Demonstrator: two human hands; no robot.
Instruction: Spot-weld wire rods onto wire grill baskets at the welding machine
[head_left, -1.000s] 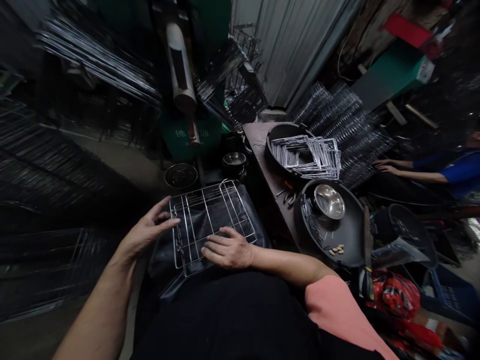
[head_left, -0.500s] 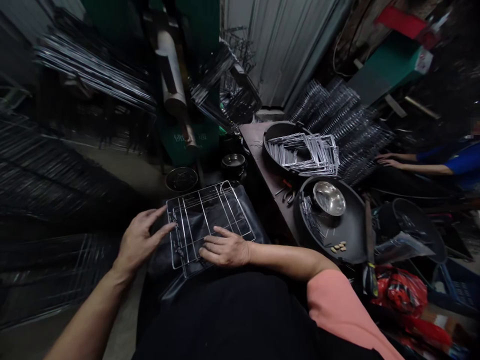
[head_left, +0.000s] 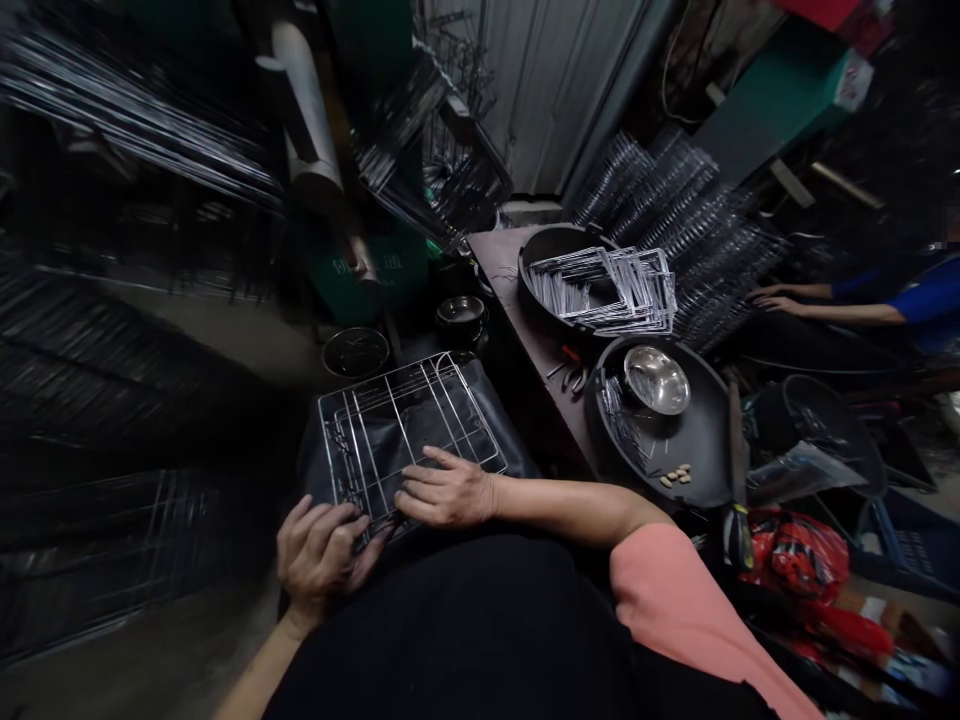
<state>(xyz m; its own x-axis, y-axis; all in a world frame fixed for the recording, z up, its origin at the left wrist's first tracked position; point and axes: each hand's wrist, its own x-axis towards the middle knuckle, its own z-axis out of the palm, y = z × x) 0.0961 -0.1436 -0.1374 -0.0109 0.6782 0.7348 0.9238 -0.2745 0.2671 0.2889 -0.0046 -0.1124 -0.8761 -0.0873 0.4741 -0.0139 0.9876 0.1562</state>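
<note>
A rectangular wire rack [head_left: 405, 425] lies on a dark, cloth-like surface [head_left: 495, 410] in front of my body. At the rack's near left corner, my left hand [head_left: 322, 550] has its fingers curled round the wire edge. My right hand [head_left: 450, 488] rests on the rack's near side, fingers stretched out over the wires and the thumb apart. Small dark metal pieces show along the rack's left side, partly hidden near my left fingers.
On the right, a bench [head_left: 517, 300] bears a pan of wire frames [head_left: 637, 290] and a pan with a steel bowl [head_left: 656, 380]. Machine parts [head_left: 307, 110] stand ahead. Wire racks are stacked left and behind the bench. Another person's hands [head_left: 776, 300] show far right.
My left hand has moved from the rack's far left side down to its near left corner, and its fingers have closed. My right hand stays on the rack. The view has shifted slightly.
</note>
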